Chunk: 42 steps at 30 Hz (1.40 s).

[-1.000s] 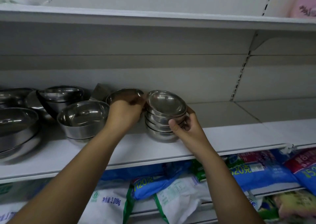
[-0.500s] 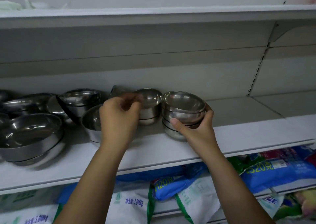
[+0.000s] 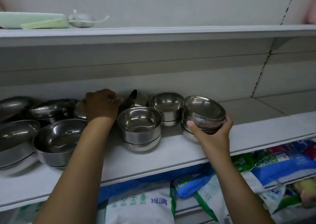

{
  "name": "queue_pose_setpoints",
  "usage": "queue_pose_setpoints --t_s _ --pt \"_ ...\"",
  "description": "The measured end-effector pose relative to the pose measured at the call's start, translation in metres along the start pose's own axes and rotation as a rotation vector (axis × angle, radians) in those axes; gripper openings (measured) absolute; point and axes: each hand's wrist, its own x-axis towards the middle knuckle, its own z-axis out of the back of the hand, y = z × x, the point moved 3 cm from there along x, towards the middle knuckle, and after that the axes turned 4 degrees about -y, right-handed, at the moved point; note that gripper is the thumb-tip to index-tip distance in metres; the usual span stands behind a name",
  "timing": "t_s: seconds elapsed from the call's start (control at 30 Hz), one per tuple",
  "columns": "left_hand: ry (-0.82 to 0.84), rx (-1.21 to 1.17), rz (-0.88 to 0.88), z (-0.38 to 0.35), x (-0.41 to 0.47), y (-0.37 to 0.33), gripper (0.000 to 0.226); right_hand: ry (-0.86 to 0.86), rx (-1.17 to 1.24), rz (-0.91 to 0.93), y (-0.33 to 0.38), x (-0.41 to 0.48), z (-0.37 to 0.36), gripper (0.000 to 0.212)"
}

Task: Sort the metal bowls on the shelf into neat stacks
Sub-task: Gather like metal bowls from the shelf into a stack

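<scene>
My right grip curls round the stack of small bowls toward the front edge of the shelf. They look like thin polished steel: light, rigid, slippery, best held under the rims. My left grip covers a tilted bowl at the back; I cannot tell its hold

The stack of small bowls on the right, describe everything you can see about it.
The stack of small bowls is shiny silvery metal: several shallow round bowls nested together. The top one is tilted toward the camera. It stands on the white shelf, rightmost of the bowls there. The right hand grips its upper bowls, thumb on the near side, fingers curled round the right.
</scene>
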Motion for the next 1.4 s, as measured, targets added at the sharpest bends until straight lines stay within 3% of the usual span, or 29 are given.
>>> queue_pose_setpoints --t_s 0.07,0.3,0.47,0.63,0.87,1.03,1.23,1.4 --pt "0.017 0.101 -0.020 -0.003 0.001 0.005 0.032 -0.021 -0.002 0.006 0.001 -0.007 -0.003 0.114" --pt "0.048 -0.020 -0.002 -0.020 0.009 0.021 0.026 -0.060 -0.016 0.000 0.003 -0.017 -0.009 0.115" --pt "-0.038 -0.224 -0.016 -0.011 0.003 0.015 0.019 -0.013 -0.005 -0.032 0.004 -0.015 -0.006 0.112" --pt "-0.115 -0.465 -0.208 -0.003 0.001 0.003 0.019 0.034 0.004 -0.057 0.004 -0.012 -0.001 0.122" --pt "0.043 -0.702 -0.456 0.000 -0.012 -0.034 0.009 0.120 0.044 -0.099 -0.001 -0.006 0.006 0.124" --pt "0.219 -0.794 -0.600 0.009 -0.043 -0.074 0.022 0.178 0.062 -0.096 0.005 -0.008 0.013 0.118" --pt "0.535 -0.905 -0.425 -0.005 -0.071 -0.107 0.014 0.232 0.157 -0.134 0.009 -0.002 0.022 0.092" --pt "0.625 -0.938 -0.363 -0.024 -0.084 -0.125 0.016 0.265 0.204 -0.156 0.011 0.003 0.029 0.070"
